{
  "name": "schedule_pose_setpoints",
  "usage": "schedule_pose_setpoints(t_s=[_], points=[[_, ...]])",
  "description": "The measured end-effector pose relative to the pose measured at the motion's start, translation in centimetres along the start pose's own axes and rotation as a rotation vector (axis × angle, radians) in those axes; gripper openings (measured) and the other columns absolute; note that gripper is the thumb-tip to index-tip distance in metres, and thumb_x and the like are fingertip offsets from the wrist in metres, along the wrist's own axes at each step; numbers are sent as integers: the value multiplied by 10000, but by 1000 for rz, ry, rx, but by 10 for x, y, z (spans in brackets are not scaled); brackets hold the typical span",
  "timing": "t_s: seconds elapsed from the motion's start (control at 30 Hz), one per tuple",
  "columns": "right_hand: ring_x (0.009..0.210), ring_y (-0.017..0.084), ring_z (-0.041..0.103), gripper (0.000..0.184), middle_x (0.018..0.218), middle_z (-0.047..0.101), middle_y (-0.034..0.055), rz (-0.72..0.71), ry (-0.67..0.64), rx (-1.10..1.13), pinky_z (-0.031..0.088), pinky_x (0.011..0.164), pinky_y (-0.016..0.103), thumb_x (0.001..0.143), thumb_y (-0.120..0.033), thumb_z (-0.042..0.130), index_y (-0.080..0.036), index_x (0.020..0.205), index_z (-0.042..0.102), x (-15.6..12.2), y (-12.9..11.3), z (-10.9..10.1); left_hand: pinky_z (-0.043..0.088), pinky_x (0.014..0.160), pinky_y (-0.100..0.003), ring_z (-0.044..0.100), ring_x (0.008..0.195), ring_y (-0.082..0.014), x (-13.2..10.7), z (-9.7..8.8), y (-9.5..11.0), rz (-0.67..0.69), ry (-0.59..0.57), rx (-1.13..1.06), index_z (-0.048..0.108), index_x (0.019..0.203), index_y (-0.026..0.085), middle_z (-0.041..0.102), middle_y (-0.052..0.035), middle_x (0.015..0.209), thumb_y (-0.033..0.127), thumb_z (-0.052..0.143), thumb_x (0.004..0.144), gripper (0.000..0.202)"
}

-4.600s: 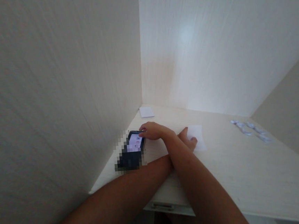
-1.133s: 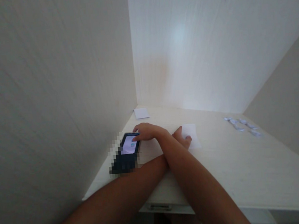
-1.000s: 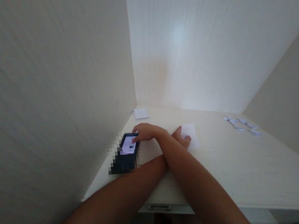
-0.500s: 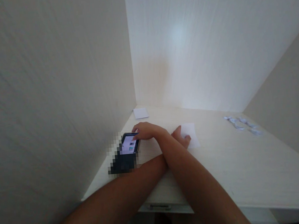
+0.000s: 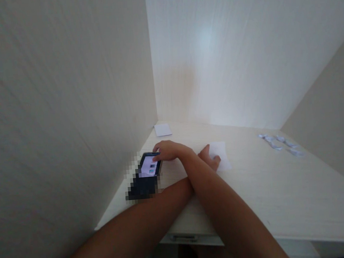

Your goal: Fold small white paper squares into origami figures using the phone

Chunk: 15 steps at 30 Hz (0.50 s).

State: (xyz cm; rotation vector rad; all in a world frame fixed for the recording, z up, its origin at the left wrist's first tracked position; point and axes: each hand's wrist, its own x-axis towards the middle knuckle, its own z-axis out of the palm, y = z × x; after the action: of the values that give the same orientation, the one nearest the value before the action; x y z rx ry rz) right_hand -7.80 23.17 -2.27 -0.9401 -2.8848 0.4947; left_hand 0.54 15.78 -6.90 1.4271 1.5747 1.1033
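Presently right hand (image 5: 168, 150), unclenched, fingertips phone (image 5: 149, 166); left hand (image 5: 210, 160), grip unclear, touches paper (image 5: 221, 152) beside it; light taps advised.

- The phone (image 5: 148, 169) lies on the table (image 5: 256, 194) beside the left wall; the right hand (image 5: 168, 150) rests its fingers (image 5: 158, 148) on the phone's far end.
- The forearms cross nearer than the phone, right over left, so the left hand (image 5: 210, 160) lies right of those fingers.
- A paper sheet (image 5: 221, 157) lies flat just right of the left hand, its edge meeting the hand.
- A small paper (image 5: 163, 129) lies behind the right fingers, in the far left corner.
- Paper scraps (image 5: 280, 143) lie well right of both hands.
- A drawer handle (image 5: 184, 237) sits under the table's front edge, below the forearms.
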Motion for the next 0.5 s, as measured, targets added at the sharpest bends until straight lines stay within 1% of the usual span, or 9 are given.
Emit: schedule_pose_setpoints(t_s=[0.17, 0.27, 0.37, 0.5], points=[[1108, 274, 688, 341, 1195, 751, 134, 26, -16, 19, 511, 878, 301, 866, -435, 739, -170, 1078, 777, 1, -1, -2, 326, 1210, -428, 491, 1405, -341, 1, 0, -1, -2, -7, 4, 483, 1479, 135, 573, -175, 1466, 242, 709, 819, 706], [1068, 271, 697, 364, 1143, 769, 115, 36, -28, 32, 510, 846, 293, 803, -447, 803, -181, 1051, 785, 1, -1, -4, 330, 1209, -428, 483, 1412, -340, 3, 0, -1, -5, -13, 0, 483, 1480, 131, 570, -176, 1469, 238, 711, 815, 711], [1019, 265, 710, 392, 1089, 782, 105, 41, -37, 40, 510, 808, 281, 762, -483, 831, -185, 1013, 792, 1, -2, -5, 340, 1206, -416, 495, 1404, -331, 4, 1, 0, -14, -13, -15, 499, 1469, 160, 584, -151, 1461, 224, 718, 805, 702], [1012, 263, 713, 447, 1113, 773, 119, 48, -38, 37, 505, 789, 274, 774, -504, 815, -169, 1068, 781, 2, -1, -4, 327, 1214, -419, 478, 1418, -332, 1, -1, 2, -28, -3, -42, 492, 1474, 158, 568, -155, 1476, 210, 719, 797, 717]])
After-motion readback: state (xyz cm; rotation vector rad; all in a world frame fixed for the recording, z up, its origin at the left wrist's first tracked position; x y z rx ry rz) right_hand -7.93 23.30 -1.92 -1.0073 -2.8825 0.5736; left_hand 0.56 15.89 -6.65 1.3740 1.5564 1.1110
